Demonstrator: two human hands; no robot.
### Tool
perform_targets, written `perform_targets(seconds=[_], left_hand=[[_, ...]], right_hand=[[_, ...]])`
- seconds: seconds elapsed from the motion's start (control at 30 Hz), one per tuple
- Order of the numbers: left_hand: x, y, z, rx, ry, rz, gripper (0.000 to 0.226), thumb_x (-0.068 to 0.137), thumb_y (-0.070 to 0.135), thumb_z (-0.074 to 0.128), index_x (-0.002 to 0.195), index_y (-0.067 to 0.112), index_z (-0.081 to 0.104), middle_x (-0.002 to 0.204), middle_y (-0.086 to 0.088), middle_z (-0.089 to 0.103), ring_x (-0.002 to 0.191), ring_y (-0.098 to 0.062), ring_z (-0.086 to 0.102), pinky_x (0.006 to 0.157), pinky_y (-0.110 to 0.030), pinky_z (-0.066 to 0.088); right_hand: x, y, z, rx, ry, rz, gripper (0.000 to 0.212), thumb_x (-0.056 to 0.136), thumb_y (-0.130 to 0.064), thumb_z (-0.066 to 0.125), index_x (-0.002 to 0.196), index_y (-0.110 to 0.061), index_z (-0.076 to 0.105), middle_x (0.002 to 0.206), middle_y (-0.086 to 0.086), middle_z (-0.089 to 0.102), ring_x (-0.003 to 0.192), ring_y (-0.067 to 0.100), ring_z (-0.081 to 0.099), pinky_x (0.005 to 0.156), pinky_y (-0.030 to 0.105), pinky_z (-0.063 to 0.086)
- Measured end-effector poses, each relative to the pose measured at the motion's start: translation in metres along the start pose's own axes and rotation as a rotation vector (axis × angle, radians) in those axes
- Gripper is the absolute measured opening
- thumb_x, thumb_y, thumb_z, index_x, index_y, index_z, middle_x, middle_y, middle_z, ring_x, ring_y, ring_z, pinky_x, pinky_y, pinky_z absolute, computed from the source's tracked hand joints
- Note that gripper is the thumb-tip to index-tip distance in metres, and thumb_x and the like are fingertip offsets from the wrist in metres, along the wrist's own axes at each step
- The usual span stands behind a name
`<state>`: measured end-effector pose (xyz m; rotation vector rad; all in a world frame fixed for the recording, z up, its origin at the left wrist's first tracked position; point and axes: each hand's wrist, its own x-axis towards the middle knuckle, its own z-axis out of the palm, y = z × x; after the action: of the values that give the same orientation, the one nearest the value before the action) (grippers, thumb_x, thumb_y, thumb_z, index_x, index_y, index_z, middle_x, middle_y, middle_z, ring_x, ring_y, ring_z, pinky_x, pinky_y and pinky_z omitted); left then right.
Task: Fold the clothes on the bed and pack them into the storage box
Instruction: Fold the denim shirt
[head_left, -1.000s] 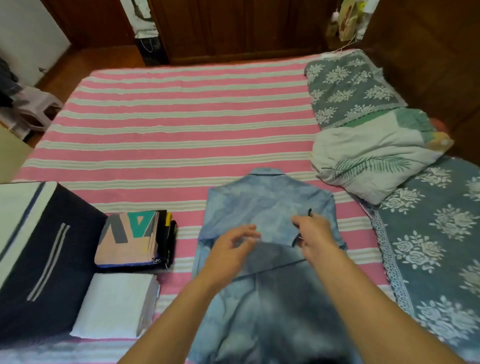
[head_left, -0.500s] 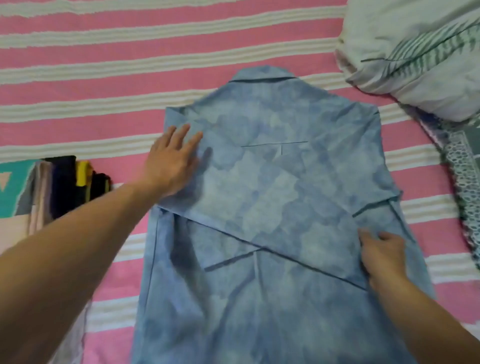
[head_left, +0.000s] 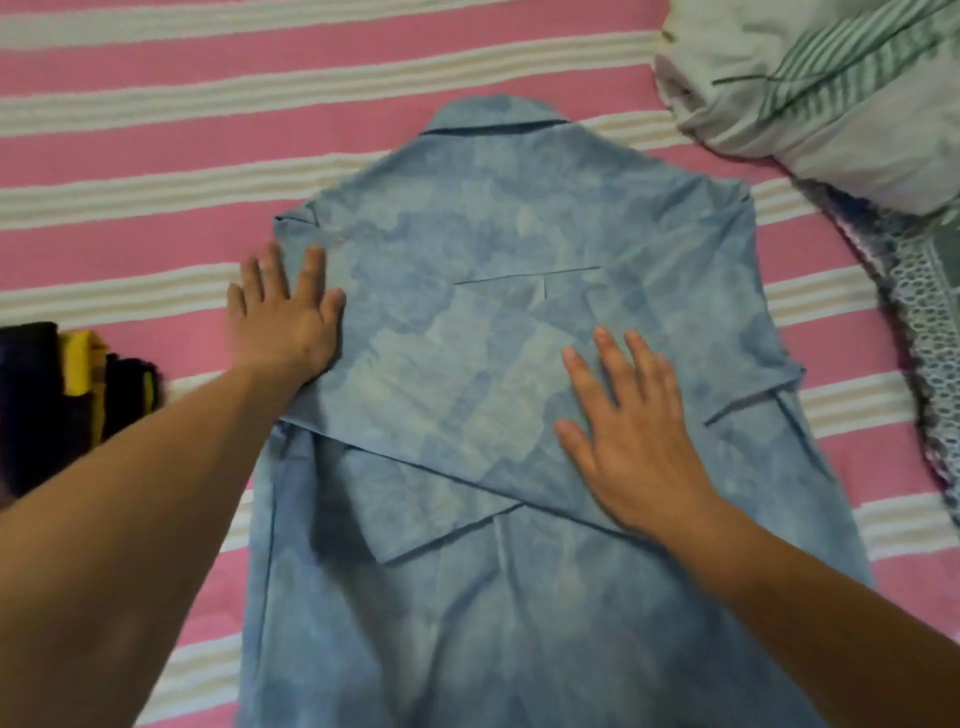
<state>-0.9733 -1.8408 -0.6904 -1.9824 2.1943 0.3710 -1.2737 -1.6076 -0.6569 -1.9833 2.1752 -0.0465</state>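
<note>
Pink-striped bed (head_left: 156, 130) under a blue shirt (head_left: 519, 218) lying face down, sleeves folded across its back.
I see my left hand (head_left: 283, 325) flat on the shirt's left edge and my right hand (head_left: 631, 431) spread on the folded sleeve, both arms extended, gripping nothing.

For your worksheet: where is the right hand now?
In the head view, the right hand lies flat on the blue shirt, right of centre, on its folded sleeve.

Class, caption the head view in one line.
Both open hands, left and right, press a blue shirt flat on the striped bed.
</note>
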Motion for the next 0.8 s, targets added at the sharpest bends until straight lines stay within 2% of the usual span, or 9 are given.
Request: perform_targets(seconds=[0.07,0.13,0.23,0.33,0.4,0.47,0.6,0.67,0.8], left_hand=[[-0.023,-0.011,-0.011,-0.218,0.145,-0.188,0.059,0.102,0.045,0.042,0.151,0.014,0.033,0.146,-0.029,0.041,0.133,-0.047,0.041,0.106,-0.054,0.033],[-0.036,-0.019,-0.018,-0.33,0.098,-0.286,0.046,0.101,0.047,0.045,0.124,0.008,0.05,0.119,-0.024,0.06,0.108,-0.045,0.058,0.085,-0.047,0.042],[-0.046,-0.032,-0.019,-0.148,-0.081,-0.171,0.04,0.101,0.053,0.043,0.102,0.014,0.052,0.101,-0.018,0.066,0.092,-0.041,0.063,0.081,-0.047,0.051],[-0.048,-0.062,-0.018,-0.134,0.01,-0.225,0.023,0.102,0.034,0.044,0.093,0.014,0.052,0.095,-0.018,0.066,0.084,-0.039,0.06,0.076,-0.047,0.05],[-0.049,-0.079,-0.018,-0.216,0.051,-0.352,0.026,0.103,0.035,0.043,0.092,0.013,0.053,0.096,-0.018,0.067,0.081,-0.035,0.056,0.07,-0.042,0.046],[-0.055,-0.078,-0.021,-0.362,0.034,-0.344,0.034,0.104,0.045,0.042,0.1,0.013,0.053,0.102,-0.013,0.066,0.083,-0.029,0.054,0.071,-0.039,0.042],[-0.098,-0.058,-0.027,-0.49,-0.017,-0.052,0.055,0.092,0.047,0.056,0.139,0.022,0.041,0.127,-0.003,0.051,0.109,-0.021,0.053,0.087,-0.042,0.049],[-0.126,-0.065,-0.012,-0.417,-0.049,0.012,0.069,0.08,0.039,0.061,0.142,0.019,0.037,0.129,-0.007,0.048,0.117,-0.025,0.048,0.093,-0.043,0.047],[-0.152,-0.061,0.0,-0.611,0.019,-0.315,0.056,0.084,0.054,0.07,0.121,0.02,0.043,0.104,0.007,0.062,0.089,-0.018,0.059,0.074,-0.036,0.046]], right_hand=[[-0.001,0.019,0.012,0.002,-0.144,0.026,0.076,0.099,-0.067,0.014,0.158,-0.02,0.025,0.164,0.011,0.023,0.15,0.034,0.023,0.12,0.05,0.019],[0.003,0.031,0.014,0.012,-0.152,0.043,0.077,0.099,-0.065,0.02,0.155,-0.014,0.032,0.157,0.015,0.036,0.141,0.037,0.037,0.114,0.05,0.031],[0.03,0.021,0.003,0.182,-0.103,0.234,0.061,0.101,-0.038,0.051,0.15,-0.004,0.037,0.134,0.024,0.051,0.12,0.042,0.049,0.105,0.048,0.037],[0.057,0.01,0.001,0.264,-0.161,0.246,0.052,0.097,-0.02,0.06,0.144,-0.002,0.046,0.134,0.025,0.055,0.122,0.041,0.051,0.107,0.046,0.037],[0.064,0.003,0.004,0.288,-0.171,0.218,0.047,0.096,-0.016,0.061,0.14,-0.006,0.05,0.134,0.021,0.057,0.122,0.039,0.054,0.106,0.045,0.04],[0.065,-0.003,0.007,0.306,-0.173,0.204,0.044,0.095,-0.015,0.061,0.138,-0.009,0.052,0.131,0.018,0.059,0.12,0.037,0.055,0.104,0.043,0.041],[0.062,-0.007,0.004,0.33,-0.144,0.243,0.04,0.096,-0.016,0.059,0.135,-0.009,0.055,0.127,0.02,0.061,0.117,0.037,0.057,0.101,0.044,0.043],[0.062,-0.011,0.0,0.337,-0.137,0.269,0.039,0.096,-0.013,0.06,0.134,-0.007,0.056,0.127,0.021,0.061,0.116,0.038,0.057,0.099,0.043,0.043],[0.068,-0.019,-0.007,0.351,-0.193,0.359,0.038,0.095,-0.009,0.06,0.133,-0.01,0.055,0.128,0.017,0.063,0.117,0.038,0.059,0.096,0.041,0.045]])
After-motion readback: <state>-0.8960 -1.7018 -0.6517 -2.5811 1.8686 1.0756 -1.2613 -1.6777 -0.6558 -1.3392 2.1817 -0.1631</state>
